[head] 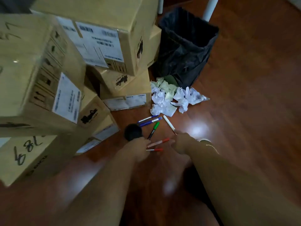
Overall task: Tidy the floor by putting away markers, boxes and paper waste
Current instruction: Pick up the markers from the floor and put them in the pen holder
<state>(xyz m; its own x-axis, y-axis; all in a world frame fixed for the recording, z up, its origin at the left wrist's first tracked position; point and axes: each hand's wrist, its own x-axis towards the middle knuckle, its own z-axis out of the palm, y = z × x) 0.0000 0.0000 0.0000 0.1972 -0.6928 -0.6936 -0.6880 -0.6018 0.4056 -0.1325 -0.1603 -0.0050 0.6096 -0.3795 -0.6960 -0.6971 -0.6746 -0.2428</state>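
Note:
Several markers lie on the wooden floor: two blue ones point(149, 120), a green-capped black one point(153, 130), a white one point(168, 124) and two red-capped ones point(159, 142). My left hand point(138, 149) is closed on the base of a black cup point(132, 132) beside them; the red markers' near ends reach its fingers. My right hand point(181, 142) is low over the floor, fingers apart, one fingertip at the white marker's near end and the thumb by a red cap. Crumpled paper point(169, 98) is piled in front of a black-lined bin point(187, 46).
Stacked cardboard boxes point(40, 74) with shipping labels fill the left and back, close to the markers. Another box point(31, 159) marked with handwritten numbers sits at the near left. White furniture legs point(210, 8) stand behind the bin. Bare wooden floor point(252, 103) spreads to the right.

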